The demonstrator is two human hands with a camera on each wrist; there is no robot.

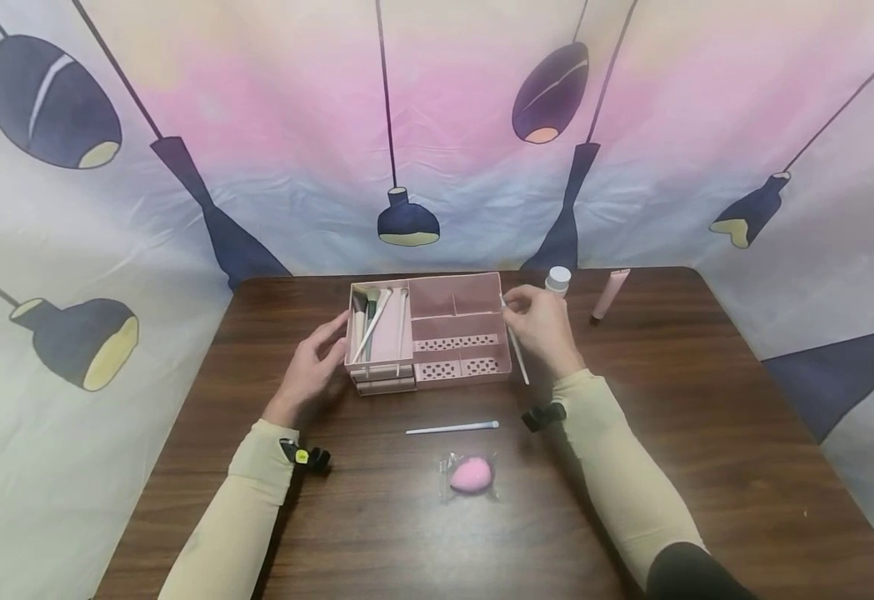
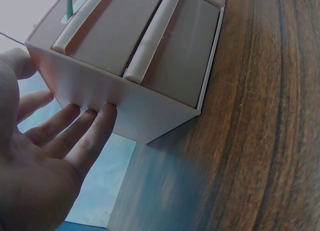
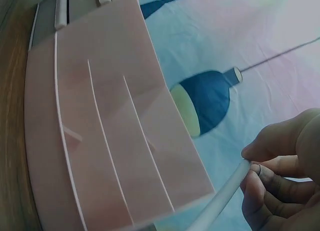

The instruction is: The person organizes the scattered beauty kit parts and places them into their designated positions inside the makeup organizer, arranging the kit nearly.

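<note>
Item one, closest to the right wrist camera: right hand (image 1: pixel 544 321), thumb and fingertips pinching one end of a slim white stick (image 3: pixel 220 198), probably a brush. Stick's long axis: from the fingertips back toward the person, free end slanting down, roughly alongside the right wall of a pink organizer (image 1: pixel 437 292). Organizer lies just left of this grip; the right hand is the nearer to its divided right compartments.

Item two: left hand (image 1: pixel 307 368), fingers extended, tips against the organizer's left side, nothing grasped.

Contents, organizer's left section: several brushes (image 1: pixel 372 326), lying aslant.

Outward, toward the person: one loose brush (image 1: pixel 451 428), set crosswise; pink sponge (image 1: pixel 471 475) in clear wrapping.

Outward, beyond the right hand: white-capped container (image 1: pixel 558 277), partly hidden; pink tube (image 1: pixel 609 297).

Support: dark wooden table (image 1: pixel 744 467).
</note>
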